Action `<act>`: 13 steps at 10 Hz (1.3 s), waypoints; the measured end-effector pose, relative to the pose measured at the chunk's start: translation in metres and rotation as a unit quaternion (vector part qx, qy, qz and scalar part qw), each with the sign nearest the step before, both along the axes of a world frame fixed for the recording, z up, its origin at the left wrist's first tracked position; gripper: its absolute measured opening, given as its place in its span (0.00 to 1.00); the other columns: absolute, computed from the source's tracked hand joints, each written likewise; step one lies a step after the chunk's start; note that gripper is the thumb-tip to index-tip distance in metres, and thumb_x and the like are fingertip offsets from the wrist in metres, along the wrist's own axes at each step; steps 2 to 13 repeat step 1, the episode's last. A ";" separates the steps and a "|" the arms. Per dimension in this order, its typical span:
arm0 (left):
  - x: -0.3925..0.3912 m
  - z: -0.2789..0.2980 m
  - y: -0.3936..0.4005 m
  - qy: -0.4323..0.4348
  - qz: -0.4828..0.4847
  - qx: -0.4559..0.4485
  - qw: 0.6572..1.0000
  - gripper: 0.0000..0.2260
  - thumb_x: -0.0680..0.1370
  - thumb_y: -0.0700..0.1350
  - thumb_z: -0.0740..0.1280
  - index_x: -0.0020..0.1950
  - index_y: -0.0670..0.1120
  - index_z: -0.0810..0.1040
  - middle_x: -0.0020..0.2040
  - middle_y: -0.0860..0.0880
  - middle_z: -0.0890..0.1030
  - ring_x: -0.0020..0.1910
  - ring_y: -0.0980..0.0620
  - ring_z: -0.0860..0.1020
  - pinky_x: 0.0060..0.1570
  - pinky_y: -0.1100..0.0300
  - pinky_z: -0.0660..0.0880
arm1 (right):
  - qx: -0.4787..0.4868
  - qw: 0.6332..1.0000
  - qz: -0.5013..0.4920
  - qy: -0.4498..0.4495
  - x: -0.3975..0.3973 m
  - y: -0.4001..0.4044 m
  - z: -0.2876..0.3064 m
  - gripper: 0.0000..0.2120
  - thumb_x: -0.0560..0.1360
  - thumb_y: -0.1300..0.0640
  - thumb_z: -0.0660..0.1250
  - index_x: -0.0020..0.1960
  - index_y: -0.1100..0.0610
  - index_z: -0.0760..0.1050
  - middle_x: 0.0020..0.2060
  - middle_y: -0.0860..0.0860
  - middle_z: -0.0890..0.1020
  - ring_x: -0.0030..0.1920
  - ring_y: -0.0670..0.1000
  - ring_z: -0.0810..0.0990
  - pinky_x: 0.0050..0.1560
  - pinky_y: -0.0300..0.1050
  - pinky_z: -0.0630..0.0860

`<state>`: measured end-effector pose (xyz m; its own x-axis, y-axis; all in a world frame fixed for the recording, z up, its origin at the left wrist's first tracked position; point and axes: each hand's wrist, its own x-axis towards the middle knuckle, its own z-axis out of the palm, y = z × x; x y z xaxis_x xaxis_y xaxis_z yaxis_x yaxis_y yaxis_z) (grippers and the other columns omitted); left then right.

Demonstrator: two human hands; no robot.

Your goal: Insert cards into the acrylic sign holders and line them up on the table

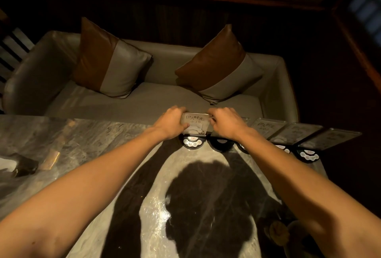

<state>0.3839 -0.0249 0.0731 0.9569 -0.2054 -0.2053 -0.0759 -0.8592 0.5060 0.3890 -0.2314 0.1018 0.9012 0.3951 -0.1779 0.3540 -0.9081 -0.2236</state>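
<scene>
An acrylic sign holder [194,126] with a printed card in it stands at the far edge of the marble table [82,144], on a round black base with buttons [192,141]. My left hand [172,123] grips its left side and my right hand [225,123] grips its right side near the top corner. To the right, several more sign holders stand in a row along the table edge, among them one [268,126], one [296,134] and one [329,138], each with a card and a black base. Another black base [221,143] sits partly hidden under my right wrist.
A grey sofa [144,97] with two brown-and-grey cushions [111,61] [218,66] sits just beyond the table. A dark object [25,167] and a small ribbed piece [50,158] lie on the table's left. A cup-like item [292,235] is at the lower right.
</scene>
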 end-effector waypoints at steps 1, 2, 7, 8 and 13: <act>-0.002 0.007 -0.007 -0.007 -0.012 0.035 0.999 0.26 0.76 0.48 0.71 0.73 0.46 0.70 0.68 0.42 0.73 0.69 0.42 0.71 0.67 0.47 0.70 | -0.006 1.000 -0.015 -0.023 0.000 -0.007 -0.003 0.15 0.81 0.55 0.61 0.65 0.58 0.75 0.61 0.59 0.81 0.63 0.61 0.78 0.66 0.56 0.68; -0.002 0.007 -0.007 -0.007 -0.012 0.035 0.999 0.26 0.76 0.48 0.71 0.73 0.46 0.70 0.68 0.42 0.73 0.69 0.42 0.71 0.67 0.47 0.70 | -0.006 1.000 -0.015 -0.023 0.000 -0.007 -0.003 0.15 0.81 0.55 0.61 0.65 0.58 0.75 0.61 0.59 0.81 0.63 0.61 0.78 0.66 0.56 0.68; -0.002 0.007 -0.007 -0.007 -0.012 0.035 0.999 0.26 0.76 0.48 0.71 0.73 0.46 0.70 0.68 0.42 0.73 0.69 0.42 0.71 0.67 0.47 0.70 | -0.006 1.000 -0.015 -0.023 0.000 -0.007 -0.003 0.15 0.81 0.55 0.61 0.65 0.58 0.75 0.61 0.59 0.81 0.63 0.61 0.78 0.66 0.56 0.68; -0.002 0.007 -0.007 -0.007 -0.012 0.035 0.999 0.26 0.76 0.48 0.71 0.73 0.46 0.70 0.68 0.42 0.73 0.69 0.42 0.71 0.67 0.47 0.70 | -0.006 1.000 -0.015 -0.023 0.000 -0.007 -0.003 0.15 0.81 0.55 0.61 0.65 0.58 0.75 0.61 0.59 0.81 0.63 0.61 0.78 0.66 0.56 0.68; -0.002 0.007 -0.007 -0.007 -0.012 0.035 0.999 0.26 0.76 0.48 0.71 0.73 0.46 0.70 0.68 0.42 0.73 0.69 0.42 0.71 0.67 0.47 0.70 | -0.006 1.000 -0.015 -0.023 0.000 -0.007 -0.003 0.15 0.81 0.55 0.61 0.65 0.58 0.75 0.61 0.59 0.81 0.63 0.61 0.78 0.66 0.56 0.68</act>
